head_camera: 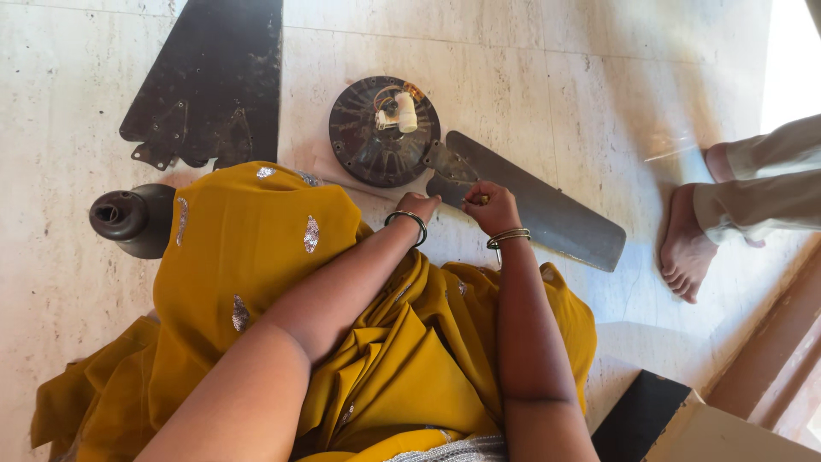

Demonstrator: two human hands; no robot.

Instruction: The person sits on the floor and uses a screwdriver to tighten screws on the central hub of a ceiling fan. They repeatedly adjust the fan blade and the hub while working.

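A dark round fan motor (376,137) with a white capacitor (405,111) lies on the marble floor. One dark fan blade (547,210) is joined to it by a metal bracket (446,161). My left hand (419,205) rests at the near end of that blade. My right hand (489,205) is closed on a small tool (483,199), likely a screwdriver, pressed at the blade's end. Both wrists wear bangles. Mustard yellow cloth (256,257) covers my lap.
Loose dark fan blades (214,77) lie at the upper left. A dark bell-shaped fan cover (132,218) sits at the left. Another person's bare feet (684,239) stand at the right. A cardboard box (684,428) is at the lower right.
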